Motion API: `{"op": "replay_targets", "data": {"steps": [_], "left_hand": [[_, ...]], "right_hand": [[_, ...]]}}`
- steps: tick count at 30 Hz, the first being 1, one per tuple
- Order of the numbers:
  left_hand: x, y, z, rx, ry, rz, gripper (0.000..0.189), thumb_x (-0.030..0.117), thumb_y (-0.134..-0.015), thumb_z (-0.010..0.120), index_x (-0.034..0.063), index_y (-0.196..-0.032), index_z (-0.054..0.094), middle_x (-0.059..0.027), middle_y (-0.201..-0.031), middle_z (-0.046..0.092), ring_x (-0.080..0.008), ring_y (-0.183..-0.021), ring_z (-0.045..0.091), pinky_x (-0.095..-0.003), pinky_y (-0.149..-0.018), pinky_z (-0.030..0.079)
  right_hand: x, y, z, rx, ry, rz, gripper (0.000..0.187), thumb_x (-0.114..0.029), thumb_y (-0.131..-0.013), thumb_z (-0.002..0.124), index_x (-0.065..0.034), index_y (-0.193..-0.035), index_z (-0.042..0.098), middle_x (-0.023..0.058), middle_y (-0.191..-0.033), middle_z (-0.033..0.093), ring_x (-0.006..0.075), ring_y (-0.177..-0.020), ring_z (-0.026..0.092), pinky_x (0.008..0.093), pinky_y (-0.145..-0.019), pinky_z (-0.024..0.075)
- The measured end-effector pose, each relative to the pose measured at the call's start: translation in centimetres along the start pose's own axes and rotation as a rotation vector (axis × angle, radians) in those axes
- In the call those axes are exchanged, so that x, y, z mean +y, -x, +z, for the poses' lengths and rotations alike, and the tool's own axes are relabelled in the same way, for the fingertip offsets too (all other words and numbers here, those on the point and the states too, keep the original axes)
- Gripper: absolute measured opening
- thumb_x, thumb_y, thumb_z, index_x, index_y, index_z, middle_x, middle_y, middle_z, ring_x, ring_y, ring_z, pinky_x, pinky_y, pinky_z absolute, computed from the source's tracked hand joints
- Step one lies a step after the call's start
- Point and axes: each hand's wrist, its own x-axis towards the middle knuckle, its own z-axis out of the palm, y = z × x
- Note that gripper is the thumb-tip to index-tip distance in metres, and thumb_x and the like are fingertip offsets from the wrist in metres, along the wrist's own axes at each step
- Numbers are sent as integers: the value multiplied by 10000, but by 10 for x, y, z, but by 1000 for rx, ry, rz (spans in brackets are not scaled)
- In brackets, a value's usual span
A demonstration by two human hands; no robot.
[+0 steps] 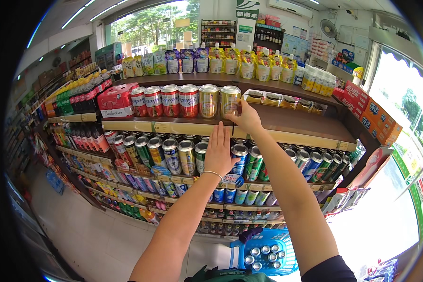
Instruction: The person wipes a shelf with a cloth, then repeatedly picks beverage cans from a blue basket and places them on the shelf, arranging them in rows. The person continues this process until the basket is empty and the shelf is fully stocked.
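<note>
On the brown upper shelf [296, 120], my right hand [245, 114] grips a gold beverage can [230, 100] from its right side. Another gold can [208, 101] stands just left of it, followed leftward by several red-and-silver Budweiser cans [188, 101] and a red Budweiser multipack [115, 102]. My left hand [216, 148] is raised flat, fingers together and pointing up, with the fingertips by the shelf's front price strip [183, 127] below the gold cans. It appears to hold nothing. Mixed cans [171, 157] line the shelf underneath, partly covered by my left hand.
Spouted pouches [247, 65] and white-capped bottles [317, 81] stand on the top ledge, with lidded jars [271, 99] behind the upper shelf. Red and orange cartons [377, 118] are stacked at right. A blue plastic basket [290, 246] with several cans sits below, near my body.
</note>
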Motion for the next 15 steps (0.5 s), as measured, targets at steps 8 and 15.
{"op": "replay_targets", "data": {"steps": [8,15], "left_hand": [[0,2,0,-5,-8,-13,1166,517,-754,799,-65,-1542,166,-267,-1623,111,-392,-1512,132,-440,-1238,173],[1,2,-5,-34,-24,-3,1171,542,-758,784,-37,-1557,154,-227,-1638,101,-364,-1520,124,-420,-1243,154]], "right_hand": [[-2,3,7,66,76,-14,754,-444,-746,837,-13,-1297,556,123,-1069,707,271,-972,679,379,-842,531],[-6,34,12,364,175,-217,780,-367,-813,784,33,-1392,448,250,-1362,545,397,-1263,521,437,-1032,446]]}}
